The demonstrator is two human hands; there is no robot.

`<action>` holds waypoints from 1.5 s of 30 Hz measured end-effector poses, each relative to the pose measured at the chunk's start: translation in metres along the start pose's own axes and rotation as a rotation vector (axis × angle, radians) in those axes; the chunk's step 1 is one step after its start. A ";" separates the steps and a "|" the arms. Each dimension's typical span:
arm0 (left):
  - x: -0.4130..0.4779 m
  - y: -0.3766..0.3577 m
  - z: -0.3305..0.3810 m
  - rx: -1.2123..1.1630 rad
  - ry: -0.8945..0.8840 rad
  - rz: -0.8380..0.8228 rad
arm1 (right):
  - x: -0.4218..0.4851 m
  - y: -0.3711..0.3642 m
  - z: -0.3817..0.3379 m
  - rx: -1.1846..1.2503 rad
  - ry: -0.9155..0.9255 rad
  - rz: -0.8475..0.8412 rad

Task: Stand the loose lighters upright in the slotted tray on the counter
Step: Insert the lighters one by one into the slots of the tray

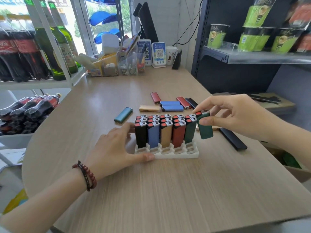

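Observation:
A white slotted tray [178, 155] sits mid-counter with several lighters standing upright in it; its front row of slots is bare. My left hand [114, 148] holds the tray's left end, thumb along the front edge, fingers against the black lighter [141, 135]. My right hand [235, 115] pinches a dark green lighter [205, 127] by its top, hanging upright just off the tray's right end, beside the standing green lighter [190, 131]. Loose lighters lie behind the tray: teal [123, 115], gold [149, 108], red [155, 97], two blue [171, 105], another red [183, 102], a black one [191, 103].
A long black bar [233, 139] lies on the counter right of the tray. Clear organisers [116, 64], QR stands [159, 54] and a cup [170, 55] crowd the back. Bottle shelves [33, 47] stand left, a noodle-cup rack [252, 39] right. The counter's near edge curves at left.

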State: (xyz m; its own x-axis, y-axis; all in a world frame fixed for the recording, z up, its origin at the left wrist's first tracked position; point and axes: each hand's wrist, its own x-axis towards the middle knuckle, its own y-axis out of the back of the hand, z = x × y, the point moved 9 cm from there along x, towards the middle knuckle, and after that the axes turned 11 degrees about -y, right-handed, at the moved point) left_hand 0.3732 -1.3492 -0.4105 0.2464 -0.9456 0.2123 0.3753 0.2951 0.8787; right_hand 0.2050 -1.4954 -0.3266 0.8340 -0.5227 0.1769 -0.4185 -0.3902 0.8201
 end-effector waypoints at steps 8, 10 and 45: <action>-0.001 -0.001 0.001 0.042 0.004 -0.005 | 0.004 -0.006 0.000 -0.008 0.029 -0.049; 0.000 0.000 0.001 0.042 0.002 0.000 | 0.004 -0.006 0.000 0.003 0.037 -0.048; 0.002 0.001 0.003 -0.003 -0.026 0.002 | 0.005 -0.012 -0.002 -0.123 0.080 0.000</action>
State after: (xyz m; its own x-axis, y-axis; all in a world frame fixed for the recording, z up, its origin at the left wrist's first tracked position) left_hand 0.3714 -1.3510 -0.4078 0.2234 -0.9484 0.2249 0.3775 0.2969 0.8771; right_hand 0.2145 -1.4914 -0.3343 0.8621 -0.4588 0.2151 -0.3749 -0.2919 0.8799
